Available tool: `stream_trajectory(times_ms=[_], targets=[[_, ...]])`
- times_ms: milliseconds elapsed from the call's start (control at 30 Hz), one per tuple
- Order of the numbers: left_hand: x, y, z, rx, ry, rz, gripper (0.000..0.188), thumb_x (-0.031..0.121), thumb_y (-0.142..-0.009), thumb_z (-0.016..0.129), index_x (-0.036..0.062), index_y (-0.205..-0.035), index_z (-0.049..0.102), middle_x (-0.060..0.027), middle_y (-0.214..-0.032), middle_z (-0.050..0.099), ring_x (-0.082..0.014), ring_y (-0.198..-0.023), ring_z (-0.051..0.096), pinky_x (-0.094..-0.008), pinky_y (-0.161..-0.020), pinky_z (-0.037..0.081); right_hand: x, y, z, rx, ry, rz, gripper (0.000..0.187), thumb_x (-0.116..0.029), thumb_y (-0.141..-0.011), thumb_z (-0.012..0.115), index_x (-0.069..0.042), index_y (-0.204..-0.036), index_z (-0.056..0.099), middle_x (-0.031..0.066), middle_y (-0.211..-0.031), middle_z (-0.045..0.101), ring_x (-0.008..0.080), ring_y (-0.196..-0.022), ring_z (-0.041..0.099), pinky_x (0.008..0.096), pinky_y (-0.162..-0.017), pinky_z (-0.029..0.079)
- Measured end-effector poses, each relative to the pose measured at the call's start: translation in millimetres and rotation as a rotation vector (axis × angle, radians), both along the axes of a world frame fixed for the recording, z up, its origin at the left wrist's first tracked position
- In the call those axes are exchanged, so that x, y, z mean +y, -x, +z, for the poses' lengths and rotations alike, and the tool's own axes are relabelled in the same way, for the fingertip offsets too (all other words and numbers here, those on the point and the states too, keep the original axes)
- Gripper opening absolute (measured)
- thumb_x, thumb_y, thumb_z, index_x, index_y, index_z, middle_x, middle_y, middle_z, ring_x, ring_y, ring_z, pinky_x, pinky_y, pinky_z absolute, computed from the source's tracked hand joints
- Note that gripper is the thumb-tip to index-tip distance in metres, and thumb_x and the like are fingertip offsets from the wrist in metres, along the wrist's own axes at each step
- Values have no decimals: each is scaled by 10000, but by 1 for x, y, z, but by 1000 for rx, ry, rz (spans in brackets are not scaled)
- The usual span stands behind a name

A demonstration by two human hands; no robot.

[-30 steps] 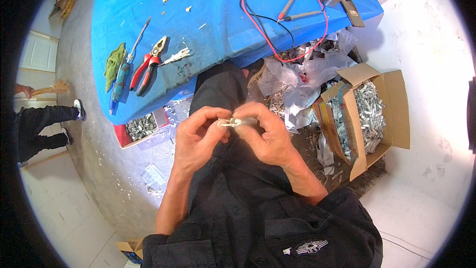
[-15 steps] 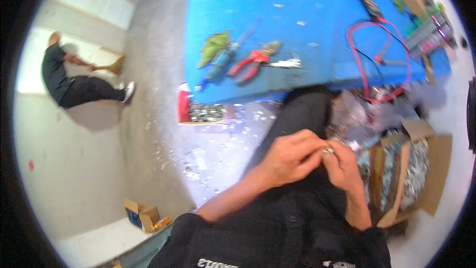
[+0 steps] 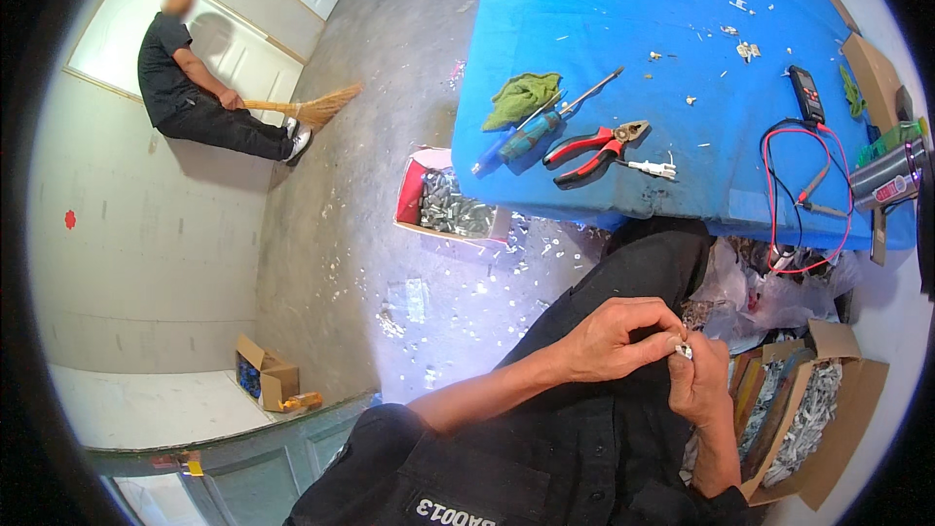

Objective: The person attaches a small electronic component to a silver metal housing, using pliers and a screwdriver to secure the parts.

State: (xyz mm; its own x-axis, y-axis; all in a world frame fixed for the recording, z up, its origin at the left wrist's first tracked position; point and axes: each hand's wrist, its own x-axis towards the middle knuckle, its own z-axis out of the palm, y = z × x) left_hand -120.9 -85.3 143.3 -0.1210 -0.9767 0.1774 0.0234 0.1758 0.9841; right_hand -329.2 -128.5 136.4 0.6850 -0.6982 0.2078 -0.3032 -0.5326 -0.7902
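Above my lap, both hands meet in a close pinch. My right hand (image 3: 703, 380) grips a small silvery-white part (image 3: 685, 352) between thumb and curled fingers. My left hand (image 3: 621, 339) has its thumb and fingertips pressed against the same part, whose far side the fingers hide. On the blue-covered table (image 3: 623, 44) beyond lie red-and-black combination pliers (image 3: 596, 151), a screwdriver with a teal handle (image 3: 534, 134) and a green cloth (image 3: 523, 100). Beside the pliers' handles is a small white connector-like piece (image 3: 651, 169).
A red-and-white box (image 3: 414, 190) of small metal parts stands on the floor left of the table; bits lie scattered around it. At right are a cardboard box (image 3: 862, 399) of silvery pieces and a meter (image 3: 804, 93) with leads. At far left, a person (image 3: 170, 68) holds a broom (image 3: 317, 109).
My view has shifted, so the table and my hands appear farther right and lower. Both hands stay together on the small part. The other person's broom now reaches out over the floor.
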Motion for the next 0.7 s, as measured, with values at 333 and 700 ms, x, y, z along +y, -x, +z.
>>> stream_trajectory(times_ms=[333,700], targets=[[9,-12,-1,464,-554,-173,121,168,-1038,665,57,-1008,629,17,-798,604,-46,-584,505,-224,-507,381,-8,-18,12,58,279,134,299,-259,-861,789,-81,-789,560,85,-669,549,320,-557,591,436,-522,434],[20,-18,-11,559,-665,-40,223,222,-996,723,61,-901,600,-20,-822,589,-59,-537,471,-224,-441,368,-16,-25,15,49,387,179,361,-281,-805,838,-102,-786,525,56,-699,507,254,-586,592,389,-528,472]])
